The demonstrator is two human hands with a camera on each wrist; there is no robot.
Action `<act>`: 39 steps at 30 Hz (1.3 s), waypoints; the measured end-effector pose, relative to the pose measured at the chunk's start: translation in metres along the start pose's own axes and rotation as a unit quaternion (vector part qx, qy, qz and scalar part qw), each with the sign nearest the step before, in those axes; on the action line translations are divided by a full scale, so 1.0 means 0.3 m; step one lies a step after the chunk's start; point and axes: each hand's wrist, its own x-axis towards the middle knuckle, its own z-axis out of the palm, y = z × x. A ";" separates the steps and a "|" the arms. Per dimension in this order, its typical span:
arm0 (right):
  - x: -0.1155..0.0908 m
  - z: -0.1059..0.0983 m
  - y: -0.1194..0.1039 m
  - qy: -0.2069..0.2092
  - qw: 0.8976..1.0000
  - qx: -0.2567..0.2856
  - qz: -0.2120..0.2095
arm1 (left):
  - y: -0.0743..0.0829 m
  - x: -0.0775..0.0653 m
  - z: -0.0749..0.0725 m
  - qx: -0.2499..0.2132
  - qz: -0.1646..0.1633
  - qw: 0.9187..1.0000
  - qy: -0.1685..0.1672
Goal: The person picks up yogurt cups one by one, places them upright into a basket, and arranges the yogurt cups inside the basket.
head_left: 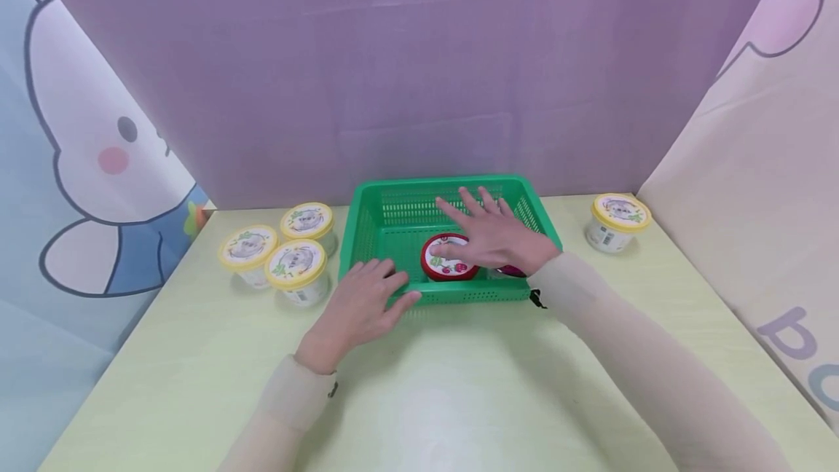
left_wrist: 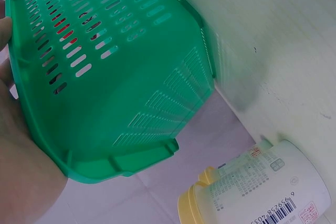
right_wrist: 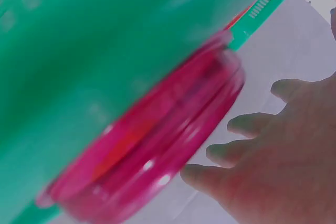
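Note:
At the near left corner of the green basket (head_left: pixel 438 295), my left hand (head_left: pixel 359 301) holds the rim, fingers hooked over it. The left wrist view shows that hand (left_wrist: pixel 26 161) against the rim of the basket (left_wrist: pixel 115 98). My right hand (head_left: pixel 501 239) hovers over the right half of the basket with its fingers spread, gripping nothing. Inside the basket lies a round tub with a red, fruit-printed lid (head_left: pixel 452 268). Beside it a purple-pink round container (head_left: pixel 510 271) is mostly covered by my right hand; the right wrist view shows its glossy pink side (right_wrist: pixel 173 129).
Left of the basket stand three white tubs with yellow lids, the nearest tub (head_left: pixel 298 272) close to my left hand. Another yellow-lidded tub (head_left: pixel 616 223) stands at the far right. A purple cloth (head_left: pixel 419 79) hangs behind the pale table (head_left: pixel 426 392).

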 end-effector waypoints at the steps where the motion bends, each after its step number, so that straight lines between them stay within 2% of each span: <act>1: -0.003 -0.002 0.007 0.002 1.000 -0.002 0.002 | 0.000 0.000 0.000 -0.001 0.000 1.000 0.000; 18: -0.018 -0.035 0.143 0.015 0.999 -0.020 0.047 | -0.002 0.001 0.001 -0.011 -0.012 1.000 -0.015; 39: -0.058 -0.066 0.284 0.049 0.993 -0.017 0.104 | 0.004 -0.001 -0.005 -0.013 -0.011 1.000 -0.008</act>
